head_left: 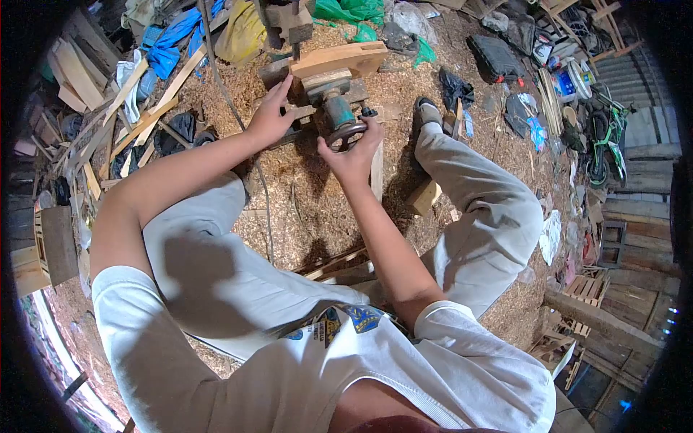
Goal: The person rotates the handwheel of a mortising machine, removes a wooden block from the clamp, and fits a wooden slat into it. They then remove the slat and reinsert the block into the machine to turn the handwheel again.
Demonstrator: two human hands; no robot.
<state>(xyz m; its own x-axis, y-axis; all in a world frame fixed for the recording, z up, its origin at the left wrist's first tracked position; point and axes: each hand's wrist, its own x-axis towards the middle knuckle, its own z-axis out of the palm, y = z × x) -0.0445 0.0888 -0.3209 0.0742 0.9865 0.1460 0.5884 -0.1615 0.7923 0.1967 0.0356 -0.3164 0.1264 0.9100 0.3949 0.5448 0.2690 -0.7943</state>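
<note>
Small lettering sits beside the blue crest on the shirt (404,368), too small to read; the vise (338,107) shows green paint and no mark I can make out. A wooden board (339,60) stands on edge at the vise's far end, its right end jutting past the vise, its left end close to an upright metal rod (295,45). The left hand (273,119) has fingers stretched and thumb apart, fingertips at the board's left end. The right hand (354,153) curls around the wheel (348,135). Sawdust floor (317,209) gives room between the knees, edged by a cable (266,195).
</note>
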